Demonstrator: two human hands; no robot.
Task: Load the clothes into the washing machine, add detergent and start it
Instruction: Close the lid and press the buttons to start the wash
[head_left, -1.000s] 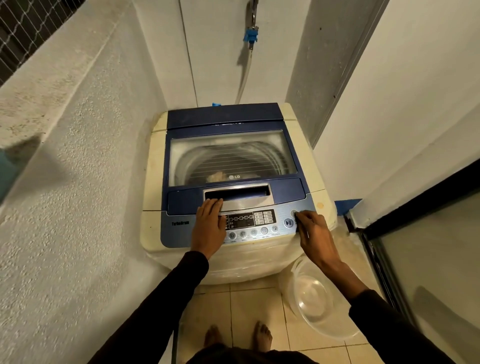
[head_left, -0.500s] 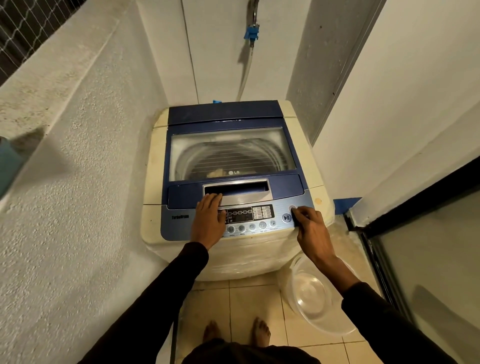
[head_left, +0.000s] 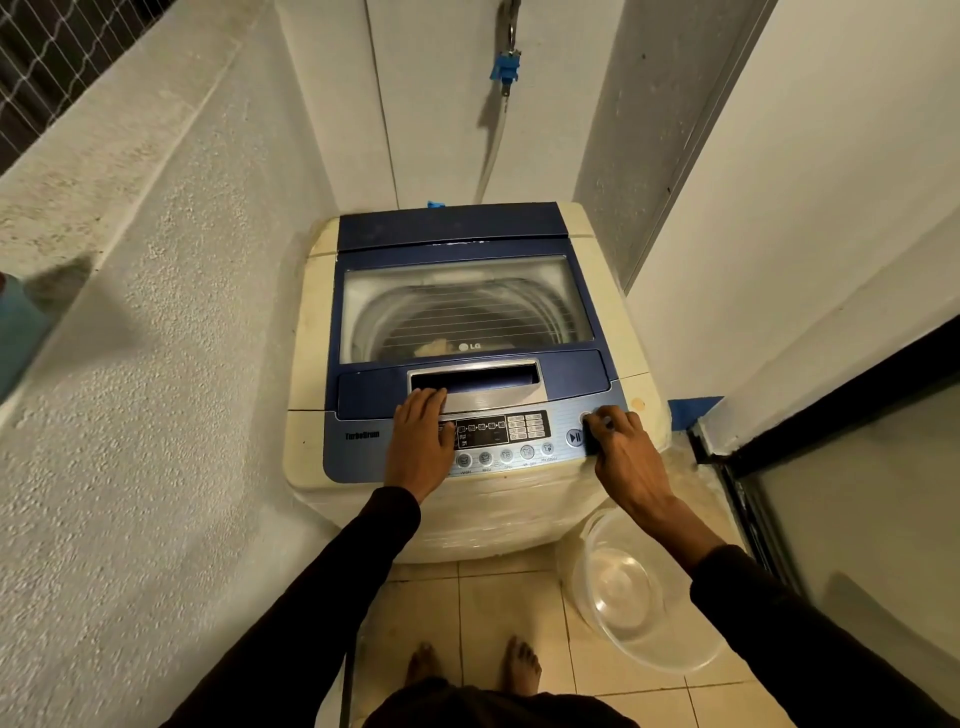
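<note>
Blue-topped, the washing machine stands against the far wall with its lid shut, a clear basin on the floor near right. Your left hand lies flat, fingers straight, on the control panel; your right hand presses curled fingers at the panel's right end, holding nothing.

one view only, head cam, wide-angle, worn by the person standing right at the front of the washing machine. looks fwd and steeply down: machine top fills the centre, close, within arm's reach. walls bend at the edges l and r of the machine. floor tiles sit below it at frame bottom. no 2nd view, so no overlap.
</note>
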